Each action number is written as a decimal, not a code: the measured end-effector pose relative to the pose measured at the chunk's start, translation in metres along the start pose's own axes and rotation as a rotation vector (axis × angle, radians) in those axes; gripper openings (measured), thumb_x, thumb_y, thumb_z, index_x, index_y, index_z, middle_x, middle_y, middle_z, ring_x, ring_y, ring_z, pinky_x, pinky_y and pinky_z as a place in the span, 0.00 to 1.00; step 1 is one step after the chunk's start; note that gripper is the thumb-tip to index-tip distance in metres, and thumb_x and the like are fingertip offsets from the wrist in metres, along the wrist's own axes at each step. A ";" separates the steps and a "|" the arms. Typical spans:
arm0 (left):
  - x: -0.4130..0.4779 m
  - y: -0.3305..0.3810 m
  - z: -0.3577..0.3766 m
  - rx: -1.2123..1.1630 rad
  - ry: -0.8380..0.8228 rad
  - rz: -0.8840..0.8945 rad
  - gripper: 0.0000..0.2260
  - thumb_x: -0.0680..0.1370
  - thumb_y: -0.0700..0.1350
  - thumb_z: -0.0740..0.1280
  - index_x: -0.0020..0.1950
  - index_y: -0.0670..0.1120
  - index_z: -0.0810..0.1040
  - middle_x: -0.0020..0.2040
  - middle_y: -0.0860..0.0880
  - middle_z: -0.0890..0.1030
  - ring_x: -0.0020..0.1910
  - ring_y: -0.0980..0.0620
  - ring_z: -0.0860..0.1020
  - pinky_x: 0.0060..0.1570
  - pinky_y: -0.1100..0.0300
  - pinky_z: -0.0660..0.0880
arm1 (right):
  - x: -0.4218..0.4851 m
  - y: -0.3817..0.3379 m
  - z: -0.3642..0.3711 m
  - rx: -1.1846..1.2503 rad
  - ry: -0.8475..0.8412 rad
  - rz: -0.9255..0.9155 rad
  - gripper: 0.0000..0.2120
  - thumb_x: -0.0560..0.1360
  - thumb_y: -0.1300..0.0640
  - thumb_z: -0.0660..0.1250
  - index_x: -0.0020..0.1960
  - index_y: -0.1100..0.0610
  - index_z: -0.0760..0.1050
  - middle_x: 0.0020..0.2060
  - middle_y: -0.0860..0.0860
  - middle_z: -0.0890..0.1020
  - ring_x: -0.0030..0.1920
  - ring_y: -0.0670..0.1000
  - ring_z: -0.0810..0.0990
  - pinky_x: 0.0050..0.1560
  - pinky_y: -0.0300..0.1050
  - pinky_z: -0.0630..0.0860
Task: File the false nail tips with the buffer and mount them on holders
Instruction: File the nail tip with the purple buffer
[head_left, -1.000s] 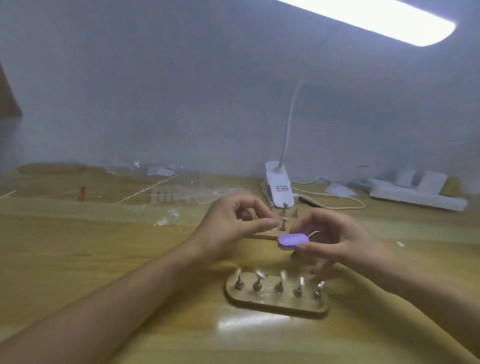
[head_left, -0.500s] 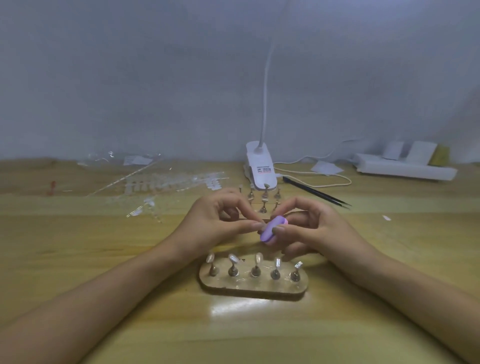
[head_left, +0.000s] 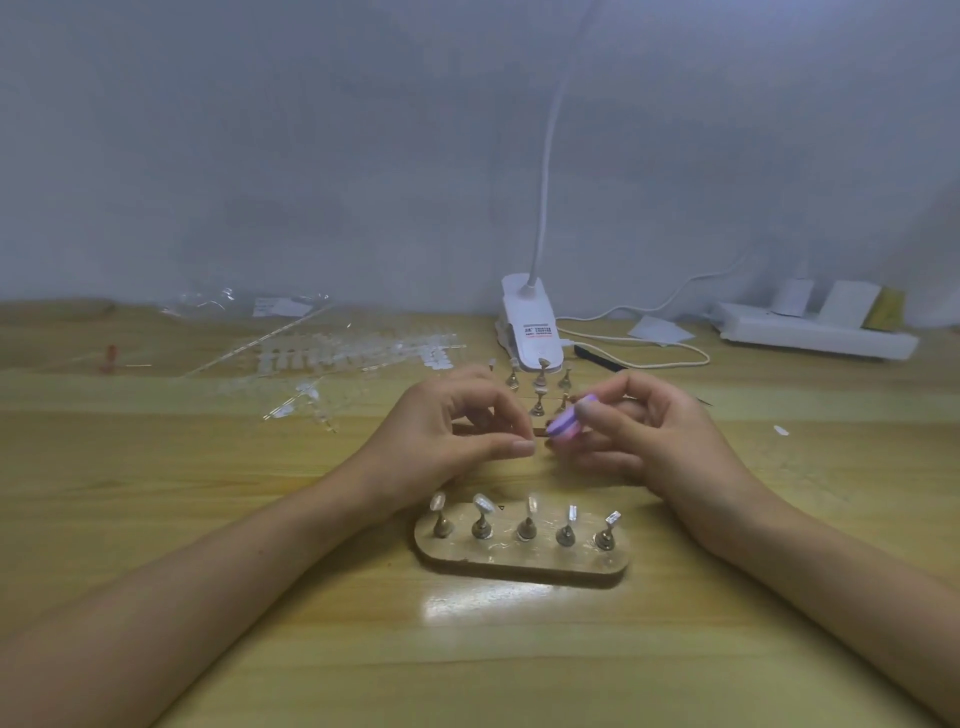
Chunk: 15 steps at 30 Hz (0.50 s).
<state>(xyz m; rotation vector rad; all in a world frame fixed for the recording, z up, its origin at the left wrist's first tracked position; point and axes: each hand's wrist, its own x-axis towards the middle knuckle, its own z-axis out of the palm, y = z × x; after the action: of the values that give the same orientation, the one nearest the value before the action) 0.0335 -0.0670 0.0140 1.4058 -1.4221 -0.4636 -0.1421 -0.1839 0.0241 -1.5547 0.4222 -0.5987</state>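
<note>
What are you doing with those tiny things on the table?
Someone is working on false nails. The right hand pinches a small purple buffer, and the left hand curls its fingers right beside it, perhaps around something too small to see. In front, a wooden stand carries five holders, each topped with a nail tip. More holders stand behind the hands, near a white lamp.

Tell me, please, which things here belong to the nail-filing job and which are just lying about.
In use: purple buffer in the right hand; wooden stand of five mounted tips; spare holders; clear tip strips.
Lying about: clip lamp; power strip; black tool; paper scrap.
</note>
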 end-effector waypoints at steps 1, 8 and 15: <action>0.000 0.001 0.000 0.001 0.016 0.009 0.02 0.70 0.41 0.75 0.41 0.46 0.83 0.44 0.51 0.79 0.40 0.57 0.78 0.45 0.68 0.73 | -0.001 0.000 0.001 -0.045 -0.040 0.012 0.15 0.69 0.55 0.73 0.49 0.64 0.75 0.42 0.60 0.86 0.44 0.58 0.87 0.41 0.44 0.83; -0.001 0.003 0.001 -0.029 0.048 -0.021 0.03 0.71 0.42 0.75 0.40 0.46 0.83 0.43 0.53 0.78 0.37 0.58 0.76 0.31 0.73 0.70 | 0.000 -0.002 0.003 -0.049 -0.042 0.033 0.14 0.70 0.55 0.72 0.48 0.63 0.73 0.42 0.60 0.86 0.42 0.57 0.87 0.38 0.40 0.81; -0.001 0.005 0.003 0.022 0.043 0.001 0.03 0.70 0.45 0.75 0.40 0.48 0.83 0.44 0.41 0.76 0.38 0.54 0.75 0.36 0.73 0.71 | 0.000 -0.001 0.005 -0.077 -0.026 0.010 0.14 0.70 0.54 0.72 0.47 0.63 0.73 0.40 0.60 0.86 0.41 0.57 0.87 0.39 0.41 0.82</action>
<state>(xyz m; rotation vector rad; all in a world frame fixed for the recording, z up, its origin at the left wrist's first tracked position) 0.0285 -0.0660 0.0162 1.4244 -1.3971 -0.4163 -0.1395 -0.1795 0.0252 -1.6305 0.4379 -0.5596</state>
